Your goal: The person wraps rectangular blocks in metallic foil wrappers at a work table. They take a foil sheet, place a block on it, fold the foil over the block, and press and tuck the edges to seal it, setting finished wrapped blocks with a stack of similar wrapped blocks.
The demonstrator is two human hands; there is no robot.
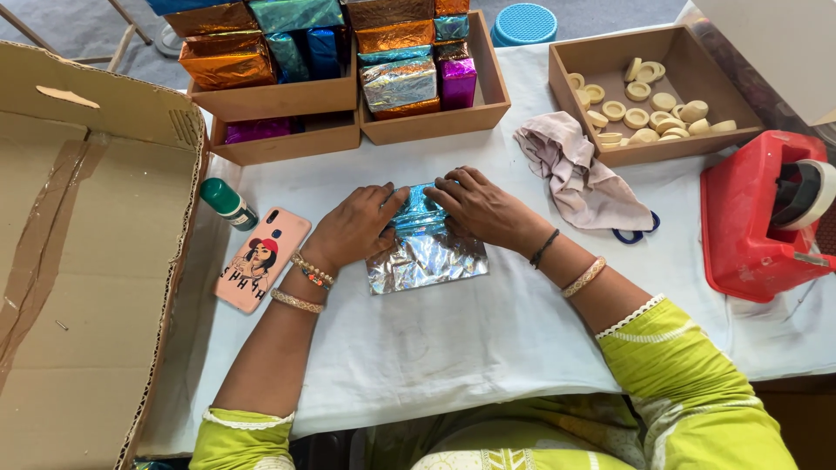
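My left hand [353,224] and my right hand [481,207] press together on a small block being wrapped in shiny blue foil [420,212] in the middle of the white tablecloth [453,339]. The silver underside of the foil sheet [427,261] lies flat toward me, below the hands. Fingertips of both hands meet over the folded blue part. The block itself is hidden under foil and fingers.
Wooden trays at the back hold foil-wrapped blocks [401,83] in orange, green, blue, purple. Another tray [601,152] at the right holds pale round pieces. A crumpled cloth [579,174], red tape dispenser [758,218], phone [261,258], green-capped bottle [228,203], large cardboard box [87,261] surround me.
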